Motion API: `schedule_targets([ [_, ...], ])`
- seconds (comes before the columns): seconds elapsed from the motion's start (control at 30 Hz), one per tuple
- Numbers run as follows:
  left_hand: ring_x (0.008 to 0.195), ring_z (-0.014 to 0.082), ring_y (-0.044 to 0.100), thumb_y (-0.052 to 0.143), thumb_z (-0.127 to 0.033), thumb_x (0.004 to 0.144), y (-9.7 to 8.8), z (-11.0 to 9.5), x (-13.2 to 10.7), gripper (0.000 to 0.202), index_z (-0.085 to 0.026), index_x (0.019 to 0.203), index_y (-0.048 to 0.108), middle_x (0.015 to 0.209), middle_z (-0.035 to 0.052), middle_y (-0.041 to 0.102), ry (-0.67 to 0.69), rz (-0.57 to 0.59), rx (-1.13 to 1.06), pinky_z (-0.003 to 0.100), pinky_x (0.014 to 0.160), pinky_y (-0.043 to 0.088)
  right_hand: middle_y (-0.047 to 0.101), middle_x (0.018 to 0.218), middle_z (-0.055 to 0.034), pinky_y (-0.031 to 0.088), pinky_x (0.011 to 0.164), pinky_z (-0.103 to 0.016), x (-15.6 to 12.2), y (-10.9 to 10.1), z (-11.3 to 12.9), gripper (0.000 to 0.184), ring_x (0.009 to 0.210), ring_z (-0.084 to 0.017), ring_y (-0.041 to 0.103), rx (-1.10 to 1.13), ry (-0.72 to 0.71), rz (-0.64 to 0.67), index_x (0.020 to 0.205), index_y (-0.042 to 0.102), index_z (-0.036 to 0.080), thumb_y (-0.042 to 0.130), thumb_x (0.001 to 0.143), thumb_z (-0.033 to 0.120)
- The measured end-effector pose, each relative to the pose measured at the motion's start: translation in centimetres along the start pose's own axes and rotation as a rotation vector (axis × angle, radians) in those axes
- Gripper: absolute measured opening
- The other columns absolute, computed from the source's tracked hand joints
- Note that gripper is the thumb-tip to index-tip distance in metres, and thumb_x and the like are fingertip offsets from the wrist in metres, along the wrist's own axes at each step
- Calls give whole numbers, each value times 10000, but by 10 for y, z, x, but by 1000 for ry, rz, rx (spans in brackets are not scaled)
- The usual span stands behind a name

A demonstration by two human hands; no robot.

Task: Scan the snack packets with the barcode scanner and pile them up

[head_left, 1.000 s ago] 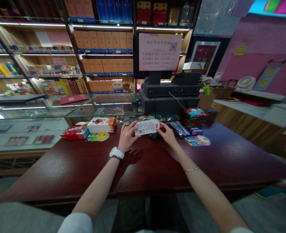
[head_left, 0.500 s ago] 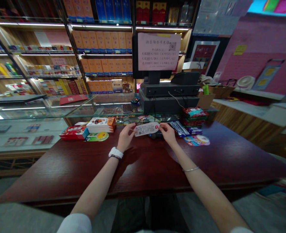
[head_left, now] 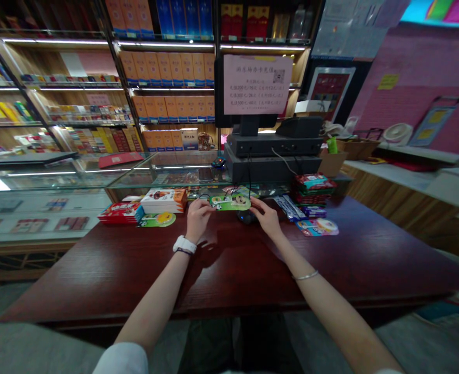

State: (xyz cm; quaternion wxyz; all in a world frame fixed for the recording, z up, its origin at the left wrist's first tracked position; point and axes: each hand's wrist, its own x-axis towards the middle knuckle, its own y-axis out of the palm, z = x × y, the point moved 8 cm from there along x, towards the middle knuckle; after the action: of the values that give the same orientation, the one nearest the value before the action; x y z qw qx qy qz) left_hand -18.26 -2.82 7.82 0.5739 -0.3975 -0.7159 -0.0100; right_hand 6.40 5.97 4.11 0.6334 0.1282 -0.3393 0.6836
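Observation:
Between my two hands, above the dark red-brown table (head_left: 229,275), is a flat green packet (head_left: 231,202) with one rounded end and a cartoon panda picture on it. My left hand (head_left: 199,221) pinches its narrow left end. At the rounded right end, the fingers of my right hand (head_left: 266,215) are closed on the edge. Just below the packet, partly covered by it and my right hand, sits a small black device (head_left: 246,217) with a blue light. A similar green packet (head_left: 157,219) with a yellow round end lies to the left.
On the left stand white-and-orange boxes (head_left: 164,200) and red boxes (head_left: 121,212). Red-and-green snack packs (head_left: 314,188), blue packs (head_left: 289,208) and a pink-and-blue packet (head_left: 317,226) lie to the right. A glass case (head_left: 167,176) and a cash register (head_left: 274,156) stand behind.
The packet in my hands has been turned over: its white printed back with a barcode faced me before, and its green picture side faces me now. Both hands stay near the same place.

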Motion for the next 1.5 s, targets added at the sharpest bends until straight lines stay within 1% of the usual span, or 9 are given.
schedule_targets([
  [0.13, 894, 196, 615, 629, -249, 871, -6, 1, -1, 178, -263, 730, 738, 867, 33, 652, -14, -64, 24, 380, 846, 520, 667, 1280, -67, 448, 1081, -443, -3, 15, -6, 490, 1179, -241, 628, 108, 21, 39, 1271, 619, 234, 674, 814, 402],
  [0.27, 1014, 210, 631, 640, -236, 866, -2, 4, -4, 164, -269, 736, 734, 1035, 31, 706, -59, -78, 11, 456, 990, 478, 667, 1254, -99, 461, 1061, -447, -7, 20, -10, 564, 1146, -250, 635, 155, 41, -51, 1258, 604, 204, 734, 757, 427],
  [0.53, 1256, 259, 582, 642, -202, 853, 36, 26, -22, 144, -266, 882, 768, 1256, 49, 680, -417, 35, -238, 563, 1152, 323, 670, 1203, -112, 436, 1057, -462, -12, 2, 3, 430, 1137, -262, 604, -18, 20, -263, 1142, 671, 207, 676, 799, 466],
  [0.73, 1120, 237, 670, 673, -210, 805, 44, 35, -33, 158, -206, 922, 779, 1130, 56, 741, -626, 32, -422, 396, 1068, 458, 703, 1150, -93, 428, 1053, -450, -12, -2, 15, 348, 1101, -249, 621, -43, -31, -267, 1075, 712, 215, 636, 837, 456],
  [0.87, 1083, 226, 684, 680, -199, 784, 42, 36, -31, 134, -208, 873, 781, 1170, 51, 727, -634, 31, -393, 377, 1064, 453, 681, 1178, -107, 425, 1050, -449, -13, 2, 13, 374, 1128, -258, 601, -40, -24, -262, 1126, 692, 209, 643, 833, 436],
  [0.97, 972, 224, 713, 683, -221, 788, 44, 36, -29, 127, -213, 869, 779, 1015, 41, 774, -627, 95, -368, 384, 1004, 489, 671, 1150, -111, 450, 1005, -440, -13, 3, 9, 379, 1084, -257, 608, -55, -4, -249, 1161, 665, 202, 628, 840, 399],
  [1.1, 919, 211, 715, 694, -254, 796, 43, 29, -24, 88, -230, 825, 773, 924, 21, 784, -532, 117, -317, 447, 1119, 373, 658, 965, -77, 488, 882, -398, -11, -6, 8, 215, 914, -232, 613, -138, -18, -286, 990, 666, 196, 619, 838, 340],
  [1.3, 992, 214, 690, 669, -271, 816, 39, 25, -21, 112, -205, 866, 745, 1017, 44, 764, -483, 92, -326, 379, 1021, 465, 606, 892, -55, 474, 854, -381, -8, -15, 20, 107, 894, -227, 591, -301, -144, -293, 773, 613, 212, 576, 866, 249],
  [1.5, 975, 192, 683, 559, -348, 897, 57, 37, -25, 254, -213, 1069, 689, 1056, 42, 743, -542, 233, -446, 330, 929, 496, 605, 905, -25, 448, 997, -461, -15, -10, 42, 140, 933, -212, 585, -367, -380, -267, 778, 627, 251, 563, 896, 215],
])
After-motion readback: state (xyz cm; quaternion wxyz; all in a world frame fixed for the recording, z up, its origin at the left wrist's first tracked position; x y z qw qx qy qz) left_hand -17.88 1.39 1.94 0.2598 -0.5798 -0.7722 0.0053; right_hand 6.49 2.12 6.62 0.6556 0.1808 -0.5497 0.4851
